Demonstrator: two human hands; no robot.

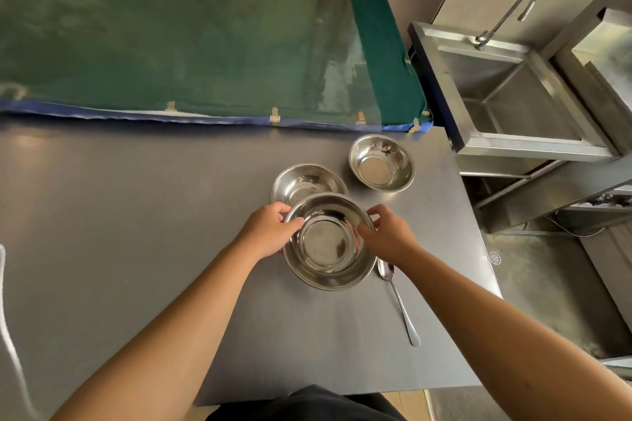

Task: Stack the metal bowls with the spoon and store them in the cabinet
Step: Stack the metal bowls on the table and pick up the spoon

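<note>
Three shallow metal bowls and one spoon sit on a dark grey table [136,215], all of polished steel that mirrors the room. Going left to right, the person's left hand [270,232] comes first: its fingers curl over the rim of the nearest bowl [328,243] at about nine o'clock, thumb on the inside edge, closed on the metal. That bowl is wide, with a flat round base and a thin rolled lip; whether it is lifted or resting on the table cannot be told. Behind it, at roughly eleven o'clock, a second bowl [304,181] of similar width is partly covered by the held one's far rim. The right hand [390,236] pinches the nearest bowl's rim at about three o'clock, fingers bent over the lip and thumb inside. Just below that hand, at five o'clock from the held bowl, the spoon [398,297] lies flat, its head close to the bowl's rim and its slim handle pointing toward the person. At one o'clock, apart from the others, stands a third bowl [381,162], deeper-looking with a smaller base. Beyond the table lie a green cloth [205,44] and, at far right, a steel sink [513,96] with a curved tap [506,17].
</note>
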